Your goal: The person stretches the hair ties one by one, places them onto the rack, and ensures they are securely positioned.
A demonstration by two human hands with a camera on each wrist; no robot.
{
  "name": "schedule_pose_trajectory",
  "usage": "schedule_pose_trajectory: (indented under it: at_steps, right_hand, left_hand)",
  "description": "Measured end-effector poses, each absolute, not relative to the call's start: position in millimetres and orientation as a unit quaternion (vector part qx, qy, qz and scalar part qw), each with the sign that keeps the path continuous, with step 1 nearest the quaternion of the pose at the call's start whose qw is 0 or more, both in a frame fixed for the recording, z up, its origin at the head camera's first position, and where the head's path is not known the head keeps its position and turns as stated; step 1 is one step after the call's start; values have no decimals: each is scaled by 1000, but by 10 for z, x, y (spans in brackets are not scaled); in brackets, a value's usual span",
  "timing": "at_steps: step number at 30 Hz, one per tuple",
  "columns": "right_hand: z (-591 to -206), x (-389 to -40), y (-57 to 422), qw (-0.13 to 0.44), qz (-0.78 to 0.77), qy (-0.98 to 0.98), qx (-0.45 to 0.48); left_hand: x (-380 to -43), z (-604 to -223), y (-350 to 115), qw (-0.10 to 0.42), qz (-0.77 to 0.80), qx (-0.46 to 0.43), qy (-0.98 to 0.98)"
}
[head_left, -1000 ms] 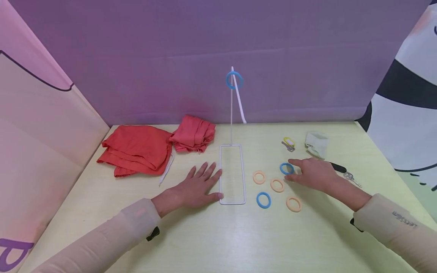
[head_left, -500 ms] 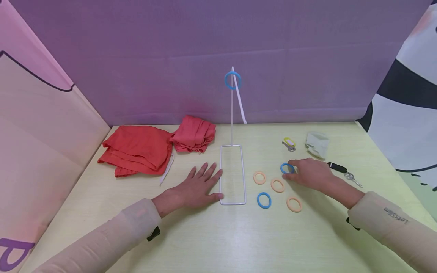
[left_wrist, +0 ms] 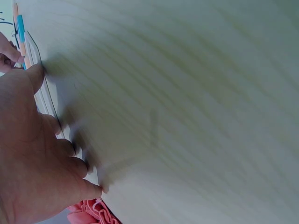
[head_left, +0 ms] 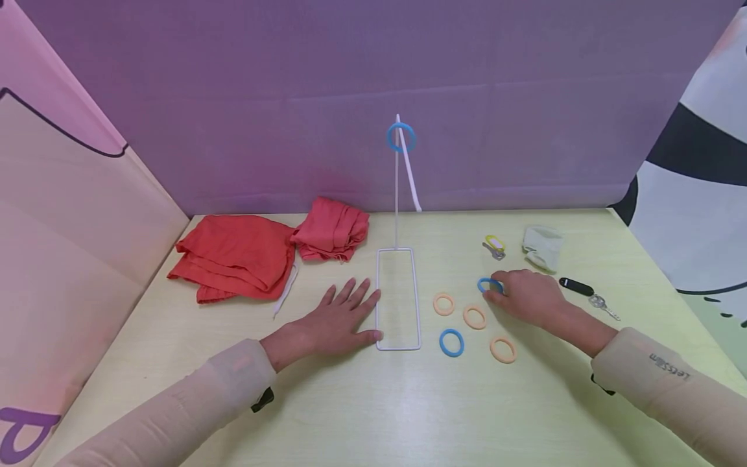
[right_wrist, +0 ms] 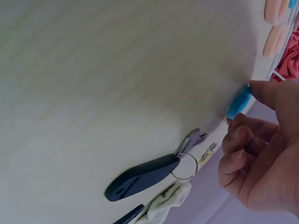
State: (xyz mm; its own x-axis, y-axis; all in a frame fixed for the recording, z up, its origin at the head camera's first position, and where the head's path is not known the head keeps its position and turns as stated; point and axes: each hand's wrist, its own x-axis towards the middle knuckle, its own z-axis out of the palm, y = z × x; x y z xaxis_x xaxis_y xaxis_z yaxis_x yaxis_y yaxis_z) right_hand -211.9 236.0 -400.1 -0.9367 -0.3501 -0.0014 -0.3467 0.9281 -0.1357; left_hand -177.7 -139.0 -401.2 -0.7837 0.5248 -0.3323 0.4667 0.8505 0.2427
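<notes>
My right hand (head_left: 528, 297) pinches a blue ring (head_left: 489, 285) between thumb and index finger at the right of the table. In the right wrist view the blue ring (right_wrist: 240, 102) stands between thumb and fingertip, the other fingers curled. My left hand (head_left: 334, 324) lies flat with spread fingers, thumb and index fingertip at the left bar of a white wire stand (head_left: 417, 301). Another blue ring (head_left: 401, 137) hangs high on the stand's sloping arm. Between the stand and my right hand lie a blue ring (head_left: 452, 355) and peach rings (head_left: 502, 360), (head_left: 443, 314), (head_left: 474, 327).
Red cloths (head_left: 239, 253), (head_left: 331, 227) lie back left, with a white cord (head_left: 284, 295) beside them. Behind my right hand are a yellow-tagged key (head_left: 494, 244) and a pale crumpled cloth (head_left: 543, 246). A key with a black tag (head_left: 576, 287) lies right of it.
My right hand's thumb and index finger have closed in on the blue ring, which now sits slightly tilted. The right forearm has shifted a little left; my left hand has stayed put.
</notes>
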Motion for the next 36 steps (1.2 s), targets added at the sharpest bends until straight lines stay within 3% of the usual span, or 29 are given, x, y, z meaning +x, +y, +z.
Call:
schedule_pose_trajectory:
  at_steps: [10,16,22,36]
  right_hand:
    - [-4092,-2099,2361,-40,-71,980,-179]
    - [-3943,-2045,2351,-91,-75,978,-172]
    - [-3561,-1918,2292,-202,-111,954,-192]
    - [-2540,-1491,1840,-463,-121,803,-356]
  left_hand:
    - [-1774,-4017,-1379,198,73,267,940]
    - [-1768,-4023,-1373,194,73,272,940]
    - [-1781,-4033,-1366,192,72,274,940]
    - [-1782,-4016,-1375,195,70,266,941]
